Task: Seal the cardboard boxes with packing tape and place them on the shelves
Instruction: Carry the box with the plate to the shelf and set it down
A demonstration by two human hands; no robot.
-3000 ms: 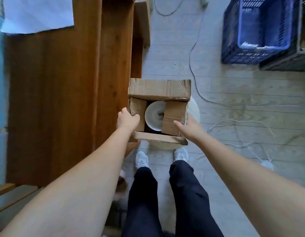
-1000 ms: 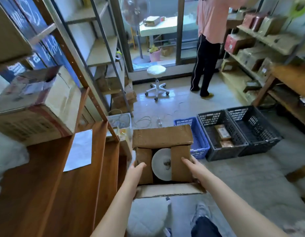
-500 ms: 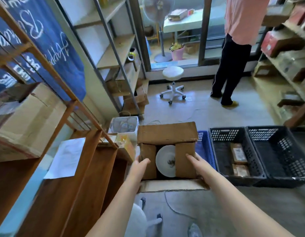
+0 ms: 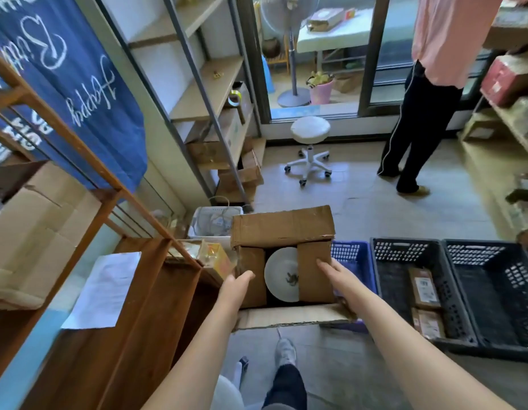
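Two hands carrying unsealed cardboard box [image 4: 282,229] at frame centre: left hand [image 4: 234,288] and right hand [image 4: 341,279] grasping sides; white plate [image 4: 282,275] inside.

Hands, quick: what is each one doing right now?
Left hand: holds the open brown cardboard box by its left side.
Right hand: holds the box's right side.

Daylight is entering through a glass door [image 4: 322,54]. A white stool [image 4: 310,143] is standing on the tiled floor [image 4: 360,208]. A blue banner [image 4: 64,78] is hanging behind wooden shelving [image 4: 79,149].
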